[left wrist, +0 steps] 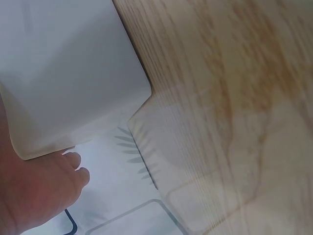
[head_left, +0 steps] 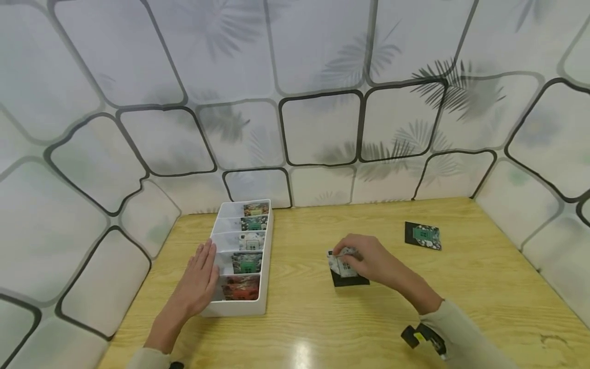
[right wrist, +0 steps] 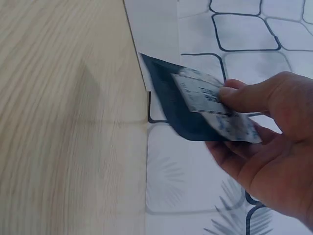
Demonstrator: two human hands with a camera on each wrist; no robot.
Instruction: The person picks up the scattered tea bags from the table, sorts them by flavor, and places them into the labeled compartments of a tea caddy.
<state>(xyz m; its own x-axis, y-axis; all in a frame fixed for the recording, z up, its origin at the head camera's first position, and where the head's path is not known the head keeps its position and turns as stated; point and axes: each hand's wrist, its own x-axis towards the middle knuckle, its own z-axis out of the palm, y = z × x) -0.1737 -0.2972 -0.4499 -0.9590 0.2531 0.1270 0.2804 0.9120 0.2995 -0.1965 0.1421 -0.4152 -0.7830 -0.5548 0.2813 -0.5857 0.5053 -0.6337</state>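
My right hand [head_left: 369,256] pinches a flat black packet [head_left: 350,281] with a white-and-grey floral label, between thumb and fingers. In the right wrist view the packet [right wrist: 171,105] is held tilted and apart from the tabletop, thumb on its label. My left hand [head_left: 197,279] lies with straight fingers along the left side of a white divided box [head_left: 239,308]. In the left wrist view the hand [left wrist: 44,191] touches the box's wall [left wrist: 78,73]. Packets stand in the box's compartments, among them a red one [head_left: 241,288], a green one [head_left: 247,263] and a pale one [head_left: 251,241].
Another black packet with a green label [head_left: 423,236] lies flat at the right on the wooden table [head_left: 304,246]. A patterned covering [head_left: 322,128] rises behind the table and along both sides. A strapped device [head_left: 424,338] sits at the right wrist.
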